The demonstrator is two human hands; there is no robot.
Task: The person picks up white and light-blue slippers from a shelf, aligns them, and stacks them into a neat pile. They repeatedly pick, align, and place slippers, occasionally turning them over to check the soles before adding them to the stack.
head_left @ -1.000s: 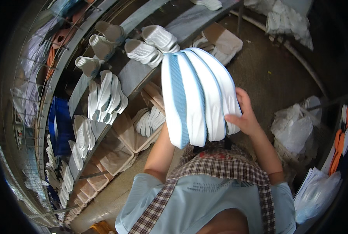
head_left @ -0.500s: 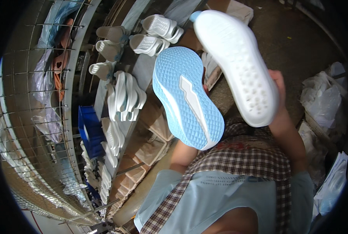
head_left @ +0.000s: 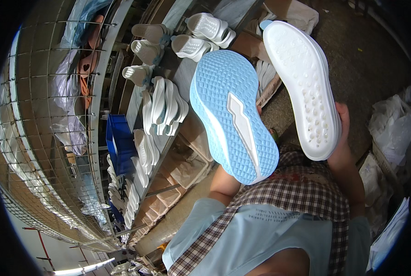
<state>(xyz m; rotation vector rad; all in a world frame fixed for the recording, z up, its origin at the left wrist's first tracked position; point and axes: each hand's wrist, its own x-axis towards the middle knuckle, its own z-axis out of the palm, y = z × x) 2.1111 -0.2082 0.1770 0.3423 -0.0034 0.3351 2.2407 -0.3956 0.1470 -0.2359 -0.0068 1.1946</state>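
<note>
My left hand (head_left: pixel 259 109) is mostly hidden behind a shoe sole (head_left: pixel 233 119), whose light blue patterned underside with a white inlay faces up. Only fingertips show at the sole's right edge. My right hand (head_left: pixel 344 124) grips a white shoe sole (head_left: pixel 304 92) by its lower right edge. Its inner face shows, dotted with round dimples in the lower half, and a small blue tab (head_left: pixel 266 24) sticks out at its far end. Both soles are raised in front of my checked apron (head_left: pixel 279 193), side by side and apart.
On the left, a slanted metal shelf carries several white soles (head_left: pixel 166 103) and a blue bin (head_left: pixel 119 145). A wire mesh (head_left: pixel 40 115) runs along the far left. Lined trays (head_left: pixel 194 158) sit below the shelf. Plastic bags (head_left: pixel 389 124) lie to the right.
The white sole has shifted right and slightly nearer, turning a little so its side wall shows. The blue-bottomed sole sits slightly farther right. The whole surroundings have also shifted right in view.
</note>
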